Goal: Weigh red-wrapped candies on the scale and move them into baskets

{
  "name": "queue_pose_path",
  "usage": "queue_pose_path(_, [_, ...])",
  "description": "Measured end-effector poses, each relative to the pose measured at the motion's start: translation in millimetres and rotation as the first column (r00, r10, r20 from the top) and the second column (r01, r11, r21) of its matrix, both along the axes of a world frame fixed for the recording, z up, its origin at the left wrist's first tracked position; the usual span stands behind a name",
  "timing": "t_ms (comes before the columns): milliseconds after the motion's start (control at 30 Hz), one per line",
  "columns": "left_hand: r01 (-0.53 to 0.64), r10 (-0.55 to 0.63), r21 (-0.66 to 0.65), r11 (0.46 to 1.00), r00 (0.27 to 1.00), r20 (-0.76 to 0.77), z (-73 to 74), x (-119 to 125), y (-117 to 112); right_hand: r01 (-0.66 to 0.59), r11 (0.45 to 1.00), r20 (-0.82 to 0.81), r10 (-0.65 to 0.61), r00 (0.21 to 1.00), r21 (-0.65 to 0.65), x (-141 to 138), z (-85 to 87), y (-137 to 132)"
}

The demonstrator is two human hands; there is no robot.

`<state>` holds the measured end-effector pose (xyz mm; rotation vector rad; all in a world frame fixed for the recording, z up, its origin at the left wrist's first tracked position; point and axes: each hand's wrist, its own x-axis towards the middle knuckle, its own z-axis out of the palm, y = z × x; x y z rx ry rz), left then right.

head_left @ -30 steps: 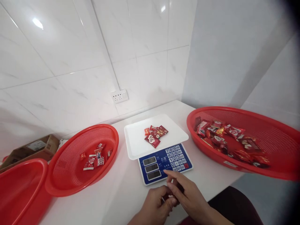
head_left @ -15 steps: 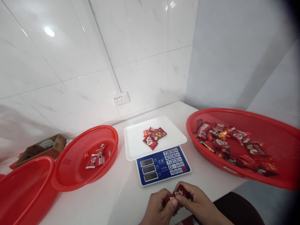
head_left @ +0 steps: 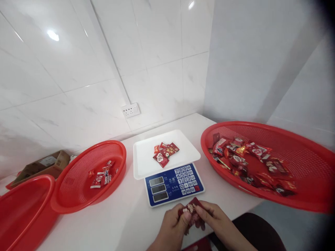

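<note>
Right grip (head_left: 217, 221) has drawn back from the keypad since a second ago and now meets left grip (head_left: 172, 226) at the near edge of the tabletop (head_left: 123, 223). I read both as pinched shut, thumb and forefinger, on opposite ends of one dark red candy packet (head_left: 191, 208), held just above the tabletop in front of the digital scale (head_left: 174, 183).

- White scale tray (head_left: 145, 158): small heap of red packets (head_left: 164, 153).
- Small red mesh basket (head_left: 75, 205), left of scale: handful of sweets (head_left: 102, 174) on its bottom.
- Large red mesh basket (head_left: 300, 205), right: many wrapped candies (head_left: 248, 160), heaped toward its left side.
- Solid red basin (head_left: 15, 209), far left: I can't see anything in it.
- Cardboard box (head_left: 39, 165) behind the basin.
</note>
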<state>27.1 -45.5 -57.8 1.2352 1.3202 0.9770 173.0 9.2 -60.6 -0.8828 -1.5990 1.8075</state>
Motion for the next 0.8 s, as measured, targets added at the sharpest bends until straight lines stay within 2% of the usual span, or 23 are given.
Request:
queue_pose_path(167, [-0.123, 0.123, -0.036, 0.992, 0.992, 0.008, 14.3, 1.2, 2.2, 0.046, 0.997, -0.014, -0.046, 0.999, -0.063, -1.1, 9.2, 2.6])
queue_pose_path(300, [-0.209, 0.212, -0.065, 0.976, 0.976, 0.047, 13.2, 1.5, 5.5, 0.128, 0.987, -0.007, -0.129, 0.992, -0.095, -3.0, 5.8, 3.0])
queue_pose_path(433, [-0.263, 0.265, -0.053, 0.963, 0.964, 0.034, 9.6, 0.9, 8.8, 0.141, 0.987, -0.005, -0.142, 0.99, -0.074, -2.6, 4.2, 2.2])
queue_pose_path(667, [-0.289, 0.289, -0.017, 0.957, 0.957, -0.023, 9.5, 2.9, 8.1, 0.131, 0.991, 0.002, -0.131, 0.991, -0.028, -2.9, 10.9, 0.8])
queue_pose_path(800, [-0.277, 0.278, 0.023, 0.96, 0.957, -0.085, 14.0, -1.5, 8.4, 0.131, 0.99, 0.007, -0.131, 0.991, -0.059, -2.7, 11.8, 0.0])
